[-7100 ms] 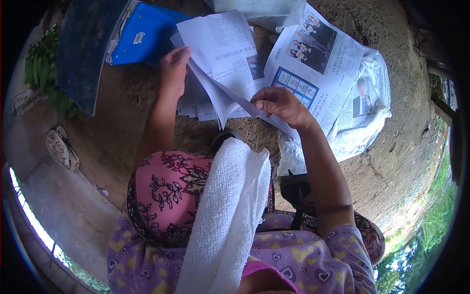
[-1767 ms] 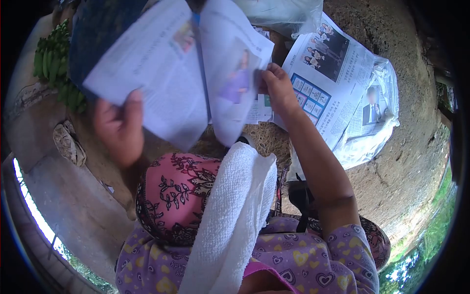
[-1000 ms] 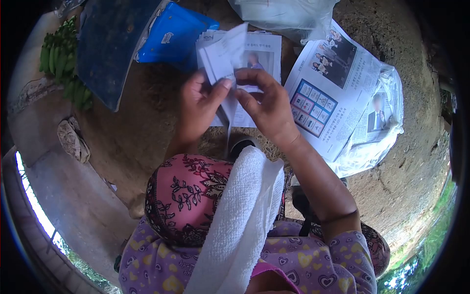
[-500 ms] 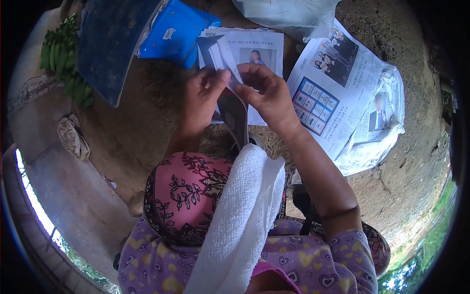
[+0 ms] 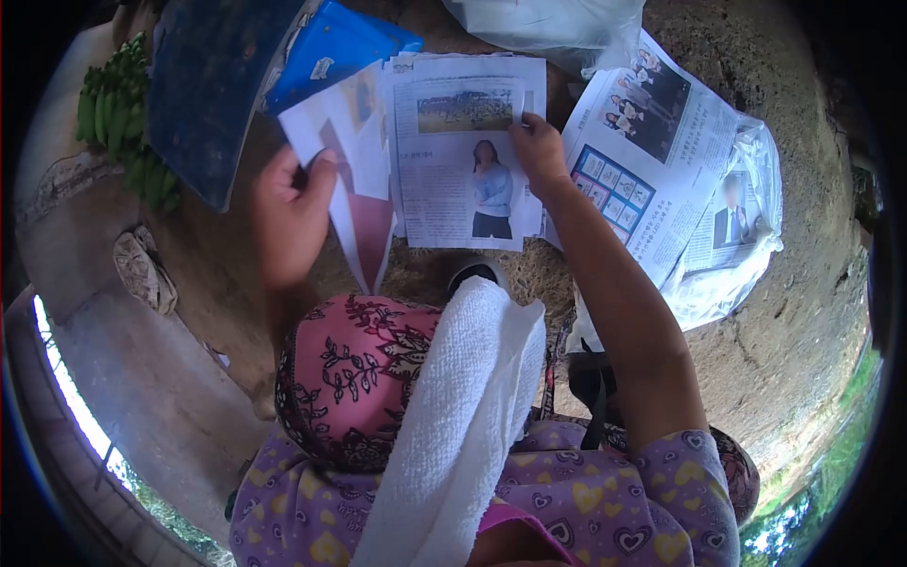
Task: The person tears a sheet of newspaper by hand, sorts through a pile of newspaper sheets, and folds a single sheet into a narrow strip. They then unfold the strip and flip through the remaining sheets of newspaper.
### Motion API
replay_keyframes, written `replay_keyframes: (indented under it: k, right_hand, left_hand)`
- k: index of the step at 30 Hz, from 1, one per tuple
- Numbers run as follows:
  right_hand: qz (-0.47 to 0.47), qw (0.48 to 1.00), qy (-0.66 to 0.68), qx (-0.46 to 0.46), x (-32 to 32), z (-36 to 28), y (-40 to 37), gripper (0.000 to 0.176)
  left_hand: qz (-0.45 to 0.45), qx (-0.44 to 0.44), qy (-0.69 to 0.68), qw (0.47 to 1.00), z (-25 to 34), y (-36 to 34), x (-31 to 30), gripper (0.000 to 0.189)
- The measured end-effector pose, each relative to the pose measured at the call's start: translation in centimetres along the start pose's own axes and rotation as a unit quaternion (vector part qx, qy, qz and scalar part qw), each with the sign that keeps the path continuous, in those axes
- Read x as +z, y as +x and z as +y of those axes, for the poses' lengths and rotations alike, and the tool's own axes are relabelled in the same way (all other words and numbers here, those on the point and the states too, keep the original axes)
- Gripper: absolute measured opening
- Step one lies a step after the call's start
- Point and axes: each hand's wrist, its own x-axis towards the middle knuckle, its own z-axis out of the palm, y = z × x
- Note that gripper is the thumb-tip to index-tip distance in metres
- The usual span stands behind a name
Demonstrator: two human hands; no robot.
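The left hand (image 5: 295,222) holds folded newsprint (image 5: 357,146) while the right hand (image 5: 539,156) touches the edge of a printed page (image 5: 439,184) near a plastic bag (image 5: 557,26).

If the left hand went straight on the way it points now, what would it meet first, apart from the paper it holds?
Probably the blue object, beyond the left hand and its paper; depth is unclear, so it might pass above.
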Motion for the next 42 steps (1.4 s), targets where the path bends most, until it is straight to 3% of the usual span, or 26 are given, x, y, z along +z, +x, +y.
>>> replay_keyframes:
  k: [4, 9, 11, 22, 32, 42]
  right_hand:
    - [0.124, 0.976, 0.017, -0.177, -1.2, -1.9, -1.5, 0.034]
    - [-0.146, 0.966, 0.139, -0.163, -1.9, -7.6, -8.3, 0.036]
    - [-0.179, 0.962, 0.161, -0.132, -1.6, -9.1, -9.8, 0.039]
    - [-0.246, 0.941, 0.224, -0.068, -2.6, -9.9, -9.9, 0.04]
    - [-0.25, 0.93, 0.251, -0.096, -2.5, -9.5, -9.9, 0.048]
    - [-0.257, 0.931, 0.234, -0.108, -2.1, -9.8, -10.1, 0.05]
  left_hand:
    - [-0.034, -0.016, -0.057, 0.998, -1.6, 0.5, 2.4, 0.015]
    - [-0.135, -0.027, -0.081, 0.987, -2.4, 1.0, 5.7, 0.016]
    - [-0.149, -0.018, -0.112, 0.982, -3.1, 1.2, 6.9, 0.019]
    - [-0.174, -0.034, -0.238, 0.955, -4.9, 1.4, 6.9, 0.027]
    - [-0.178, -0.047, -0.313, 0.932, -5.9, 1.5, 6.9, 0.029]
    - [-0.166, -0.057, -0.299, 0.938, -4.5, 1.2, 6.7, 0.027]
